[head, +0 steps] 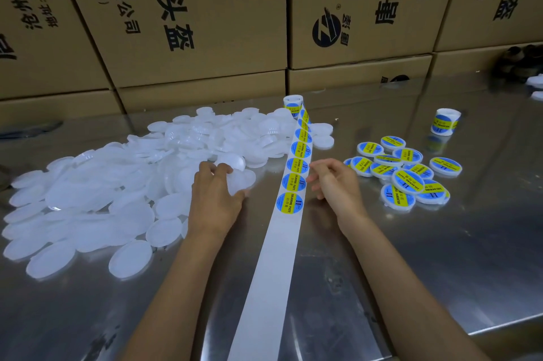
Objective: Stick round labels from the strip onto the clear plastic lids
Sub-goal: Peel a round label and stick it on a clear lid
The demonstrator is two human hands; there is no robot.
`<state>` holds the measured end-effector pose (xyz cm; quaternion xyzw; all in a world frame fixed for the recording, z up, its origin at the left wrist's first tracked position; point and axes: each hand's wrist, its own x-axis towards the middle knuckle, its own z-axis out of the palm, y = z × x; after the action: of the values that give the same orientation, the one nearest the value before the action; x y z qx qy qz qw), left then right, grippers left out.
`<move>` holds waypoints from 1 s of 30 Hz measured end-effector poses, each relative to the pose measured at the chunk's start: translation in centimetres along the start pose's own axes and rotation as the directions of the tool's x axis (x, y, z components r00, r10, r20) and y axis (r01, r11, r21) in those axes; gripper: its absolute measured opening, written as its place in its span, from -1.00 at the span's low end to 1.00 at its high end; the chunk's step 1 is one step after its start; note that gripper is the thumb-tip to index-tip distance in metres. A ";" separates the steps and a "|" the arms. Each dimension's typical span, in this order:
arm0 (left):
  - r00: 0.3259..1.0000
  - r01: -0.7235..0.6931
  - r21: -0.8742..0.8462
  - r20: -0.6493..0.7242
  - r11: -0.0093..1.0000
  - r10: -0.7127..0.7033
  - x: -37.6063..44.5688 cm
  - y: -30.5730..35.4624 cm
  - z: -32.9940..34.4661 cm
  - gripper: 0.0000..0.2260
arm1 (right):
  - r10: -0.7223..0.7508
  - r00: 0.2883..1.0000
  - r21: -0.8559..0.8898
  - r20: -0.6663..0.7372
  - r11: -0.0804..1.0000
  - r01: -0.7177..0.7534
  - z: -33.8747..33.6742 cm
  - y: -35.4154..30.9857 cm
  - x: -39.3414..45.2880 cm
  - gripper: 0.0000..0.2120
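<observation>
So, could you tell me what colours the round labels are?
Blue with a yellow band, on the round labels, head view.

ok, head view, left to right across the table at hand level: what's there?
Pile of bare lids → left hand → label strip → right hand → labelled lids
</observation>
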<state>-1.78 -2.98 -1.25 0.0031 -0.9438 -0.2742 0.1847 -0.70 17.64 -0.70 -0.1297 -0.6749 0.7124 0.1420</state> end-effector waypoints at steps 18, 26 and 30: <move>0.926 0.363 -0.859 0.291 0.360 -0.240 -1.3 3.2 -0.9 -0.86 | -0.367 0.762 -0.145 0.533 0.848 0.510 1.9 -0.5 -3.8 -0.51; 0.925 0.380 -0.775 0.303 0.504 -0.232 -0.8 3.7 -0.5 -0.77 | -0.249 0.888 -0.111 0.388 0.943 0.313 2.4 -0.7 -3.3 -0.94; 0.884 0.456 -0.834 0.466 0.311 -0.048 -0.8 3.8 -0.3 -0.75 | -0.108 0.912 -0.036 0.396 0.990 0.133 2.2 -0.7 -3.2 -0.90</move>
<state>-0.51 0.19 0.69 -0.0005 -0.6229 -0.7795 -0.0667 1.49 14.42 0.09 0.0537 -0.7182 0.6924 0.0432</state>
